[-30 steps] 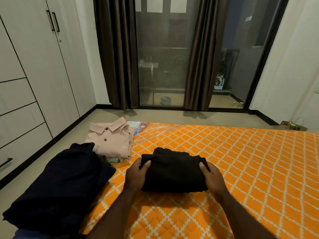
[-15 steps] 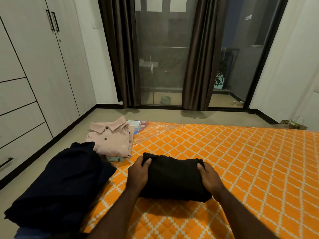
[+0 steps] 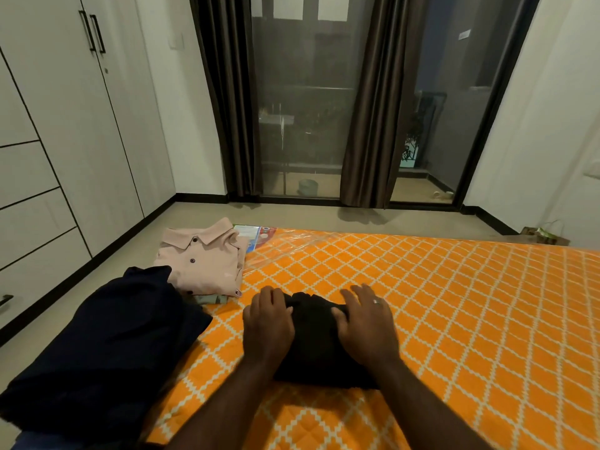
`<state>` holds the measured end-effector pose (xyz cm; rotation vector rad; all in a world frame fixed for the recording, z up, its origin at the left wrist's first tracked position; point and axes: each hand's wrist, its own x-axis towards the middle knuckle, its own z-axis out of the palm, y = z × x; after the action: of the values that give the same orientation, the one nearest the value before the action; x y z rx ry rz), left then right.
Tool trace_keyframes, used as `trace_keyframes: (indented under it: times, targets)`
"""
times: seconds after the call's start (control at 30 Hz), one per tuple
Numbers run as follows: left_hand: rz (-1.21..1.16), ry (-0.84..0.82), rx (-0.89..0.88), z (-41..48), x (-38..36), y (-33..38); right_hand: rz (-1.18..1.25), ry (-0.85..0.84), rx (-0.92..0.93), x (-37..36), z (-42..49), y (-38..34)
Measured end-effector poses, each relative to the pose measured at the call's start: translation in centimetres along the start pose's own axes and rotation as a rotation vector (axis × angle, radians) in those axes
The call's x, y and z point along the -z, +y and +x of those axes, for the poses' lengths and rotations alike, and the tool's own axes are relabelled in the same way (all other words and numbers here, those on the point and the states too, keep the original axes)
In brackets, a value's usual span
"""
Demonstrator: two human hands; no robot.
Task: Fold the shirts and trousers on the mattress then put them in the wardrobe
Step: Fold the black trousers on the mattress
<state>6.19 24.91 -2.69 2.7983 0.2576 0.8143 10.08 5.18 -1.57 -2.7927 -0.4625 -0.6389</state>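
Evidently finishing a fold, the left hand (image 3: 268,323) and right hand (image 3: 367,323) press straight, ungripping fingers onto the black garment (image 3: 313,342) on the mattress (image 3: 454,303); next comes lifting it toward the wardrobe (image 3: 65,125).

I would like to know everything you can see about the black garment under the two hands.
The black garment is a folded, compact bundle of soft, matte dark cloth; whether it is a shirt or trousers cannot be told. It lies flat on the orange patterned mattress. The left hand and right hand press on its top with fingers nearly straight. It touches no other clothes.
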Motion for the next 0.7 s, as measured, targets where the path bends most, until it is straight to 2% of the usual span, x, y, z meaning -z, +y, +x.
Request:
trace_keyframes:
  times: [0.13,0.23,0.33,0.4,0.47,0.6,0.7]
  targets:
    - [0.072,-0.041,-0.112,-0.3,-0.3,0.8,-0.008,-0.341,0.089,-2.5,-0.8,-1.4]
    - [0.076,-0.096,-0.214,-0.4,-0.9,1.0,0.013,-0.453,0.093,-3.6,-1.5,-1.0]
    - [0.116,-0.336,-0.354,-0.3,-1.8,2.2,0.018,-0.515,0.091,-3.9,-1.1,-0.5]
    - [0.154,-0.526,-0.324,-0.6,-2.6,2.4,0.034,-0.570,0.081,-4.1,-0.8,-0.5]
    - [0.158,-0.604,-0.262,-0.5,-3.6,2.0,0.016,-0.619,0.066,-4.5,-0.4,-0.6]
    - [0.113,-0.637,-0.204,-0.1,-5.3,1.4,-0.014,-0.652,0.060,-5.6,0.3,-0.6]
    - [0.060,-0.484,-0.220,-0.3,-6.1,1.1,-0.009,-0.665,0.058,-6.2,0.8,-0.3]
